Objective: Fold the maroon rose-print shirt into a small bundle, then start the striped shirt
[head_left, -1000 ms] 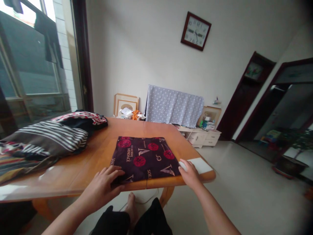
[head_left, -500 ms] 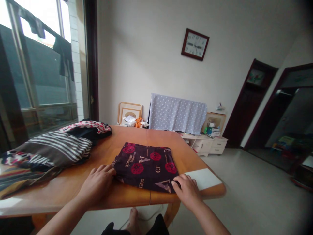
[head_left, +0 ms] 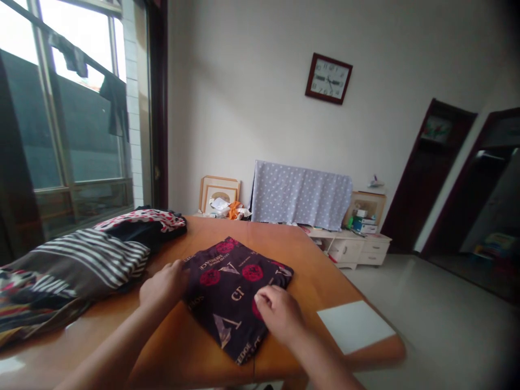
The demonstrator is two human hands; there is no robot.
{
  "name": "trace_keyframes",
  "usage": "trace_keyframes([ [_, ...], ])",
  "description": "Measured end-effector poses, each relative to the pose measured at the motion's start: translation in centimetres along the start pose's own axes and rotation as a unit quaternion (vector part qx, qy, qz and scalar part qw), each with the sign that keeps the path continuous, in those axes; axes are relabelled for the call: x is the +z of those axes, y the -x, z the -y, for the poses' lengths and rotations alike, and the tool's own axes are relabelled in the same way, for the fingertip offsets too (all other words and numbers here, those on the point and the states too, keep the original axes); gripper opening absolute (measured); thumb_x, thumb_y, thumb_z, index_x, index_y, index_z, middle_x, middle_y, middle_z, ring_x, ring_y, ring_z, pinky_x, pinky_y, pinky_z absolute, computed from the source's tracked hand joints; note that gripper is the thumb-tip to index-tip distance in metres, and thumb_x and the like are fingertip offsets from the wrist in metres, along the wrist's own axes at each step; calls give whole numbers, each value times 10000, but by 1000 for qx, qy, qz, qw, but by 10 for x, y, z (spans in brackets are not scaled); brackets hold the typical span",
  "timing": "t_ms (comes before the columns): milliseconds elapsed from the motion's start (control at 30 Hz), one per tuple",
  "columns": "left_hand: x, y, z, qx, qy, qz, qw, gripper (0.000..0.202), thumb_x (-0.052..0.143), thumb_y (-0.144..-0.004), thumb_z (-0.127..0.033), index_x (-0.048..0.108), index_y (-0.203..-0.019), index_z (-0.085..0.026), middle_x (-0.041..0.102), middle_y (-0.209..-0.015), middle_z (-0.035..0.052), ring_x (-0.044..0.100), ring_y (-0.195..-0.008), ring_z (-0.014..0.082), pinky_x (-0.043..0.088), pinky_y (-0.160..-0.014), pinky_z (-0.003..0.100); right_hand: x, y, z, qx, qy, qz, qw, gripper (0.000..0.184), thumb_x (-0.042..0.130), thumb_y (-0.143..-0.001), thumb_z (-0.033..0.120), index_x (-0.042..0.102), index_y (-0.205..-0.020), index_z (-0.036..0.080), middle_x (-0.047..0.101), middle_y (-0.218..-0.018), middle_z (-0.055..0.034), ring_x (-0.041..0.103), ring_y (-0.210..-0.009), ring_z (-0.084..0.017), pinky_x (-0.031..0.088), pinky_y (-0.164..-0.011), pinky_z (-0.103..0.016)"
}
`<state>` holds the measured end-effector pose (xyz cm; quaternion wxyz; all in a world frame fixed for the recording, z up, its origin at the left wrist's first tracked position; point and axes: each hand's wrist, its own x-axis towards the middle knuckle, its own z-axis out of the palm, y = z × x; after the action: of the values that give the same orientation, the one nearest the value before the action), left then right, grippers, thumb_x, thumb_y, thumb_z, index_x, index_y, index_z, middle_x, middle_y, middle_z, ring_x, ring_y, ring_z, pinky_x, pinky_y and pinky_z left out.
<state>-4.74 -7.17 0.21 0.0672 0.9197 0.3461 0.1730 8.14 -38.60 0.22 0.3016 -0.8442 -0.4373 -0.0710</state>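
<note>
So, closest to you, your right hand (head_left: 278, 313) rests on top of a folded dark printed cloth (head_left: 229, 292), its fingers (head_left: 264, 297) curved down onto the fabric over the cloth's right side. Your left hand (head_left: 164, 284) sits at the cloth's left edge, with its fingertips against the fold. Neither hand is clenched into a fist, but you can't tell from this view whether either one is pinching the fabric.

The cloth is maroon-black with red circles and pale lettering, and it lies flat on a wooden table (head_left: 312, 265), straight ahead of you and between your hands. It sits askew to the table's edge: its long axis runs from the far left toward you and to the right, and its lowest corner comes close to the near edge. Your right hand is the one on the cloth, while your left only meets its margin.

To the right, a white card (head_left: 353, 326) lies on the tabletop. To the left is a heap with a striped garment (head_left: 89, 259), and behind it are red-patterned clothes (head_left: 140, 219).

Farther off, a polka-dot cloth (head_left: 301, 195) hangs behind a low white drawer cabinet (head_left: 349, 250), beside framed pictures (head_left: 219, 196). A wall clock (head_left: 329, 78) hangs above, dark clothes (head_left: 114, 105) hang in the window at left, and dark-framed doorways (head_left: 428, 173) open at right.
</note>
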Motion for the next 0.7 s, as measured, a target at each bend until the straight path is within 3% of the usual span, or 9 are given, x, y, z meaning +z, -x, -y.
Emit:
trace_keyframes([
  [133,13,33,-15,32,-42,7,999,575,360,-920,-657,658,-1209,-258,673,-1182,154,670,-1031,362,510,-791,445,-1,-60,-60,54,51,-36,997,308,462,-987,332,725,-1097,214,710,-1111,-72,626,-1076,-193,421,-939,-273],
  [233,22,48,-27,63,-48,22,997,630,399,-899,-690,677,-1235,-236,677,-1182,162,626,-1124,384,490,-891,482,11,-90,-92,72,88,4,993,377,497,-969,324,656,-1303,251,653,-1313,-75,572,-1229,-211,368,-1055,-329],
  [333,30,48,-34,64,-60,24,996,687,402,-893,-711,669,-1288,-216,682,-1228,175,577,-1206,419,445,-975,534,24,-102,-109,84,111,58,988,459,517,-961,385,585,-1405,293,557,-1459,-84,494,-1340,-247,305,-1120,-421],
  [500,43,23,-32,74,-53,49,995,746,377,-907,-715,583,-1422,-216,564,-1467,178,492,-1351,410,372,-1082,574,28,-98,-124,97,121,72,985,432,477,-969,474,608,-1363,357,601,-1391,-74,523,-1287,-274,313,-1084,-526],
  [633,55,-17,-31,112,-42,117,986,737,359,-939,-674,471,-1520,-234,402,-1607,137,382,-1464,347,319,-1162,519,18,-79,-127,123,173,61,975,426,474,-965,493,634,-1332,349,646,-1295,-106,554,-1224,-320,336,-1032,-565],
  [700,61,-39,-35,137,-54,114,982,694,370,-949,-656,469,-1519,-272,372,-1628,106,310,-1502,351,253,-1187,565,11,-63,-125,142,203,47,968,424,450,-972,489,659,-1303,323,662,-1250,-131,572,-1188,-346,356,-992,-572],
])
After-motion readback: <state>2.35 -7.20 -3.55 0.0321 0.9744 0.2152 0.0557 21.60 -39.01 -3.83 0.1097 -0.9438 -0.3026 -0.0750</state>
